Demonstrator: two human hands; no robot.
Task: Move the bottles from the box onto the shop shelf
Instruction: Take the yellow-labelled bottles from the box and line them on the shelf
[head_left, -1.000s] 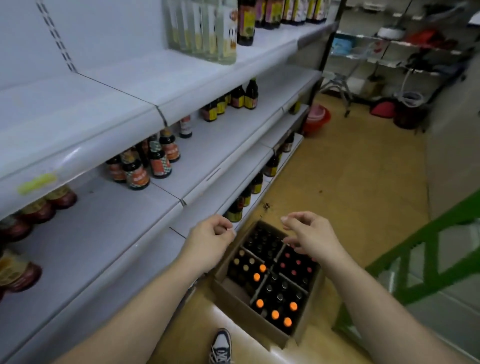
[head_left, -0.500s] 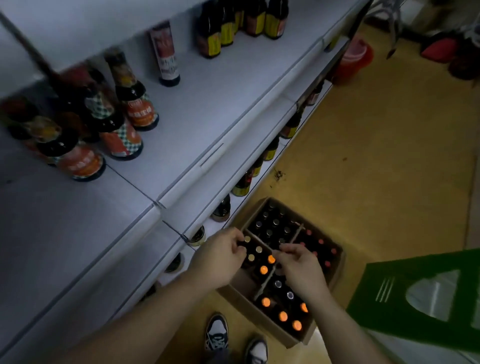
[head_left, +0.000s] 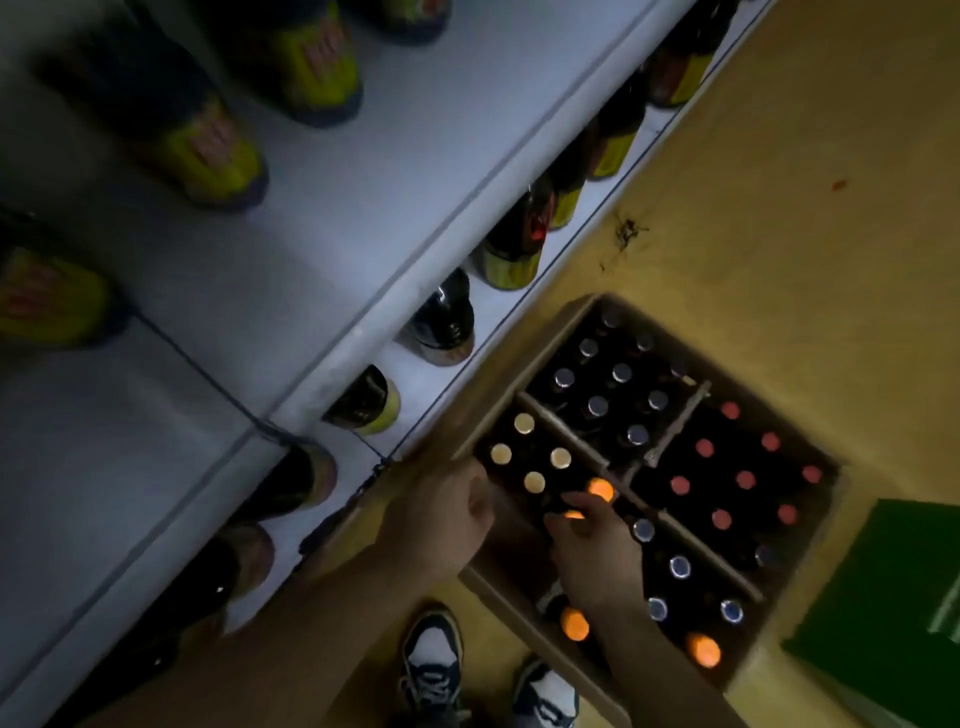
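right hand (head_left: 592, 551) half hides an orange cap (head_left: 574, 515).

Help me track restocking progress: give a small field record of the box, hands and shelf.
box: brown cardboard box on the yellow floor, four divided compartments
contents: dark glass bottles capped silver, red, cream or orange
left hand: at the box's shelf-side edge, fingers hidden
right hand: appears to pinch an orange-capped dark bottle
shelf: white metal shop shelf, with yellow-labelled dark bottles standing on it
status: pinched bottle not yet lifted clear
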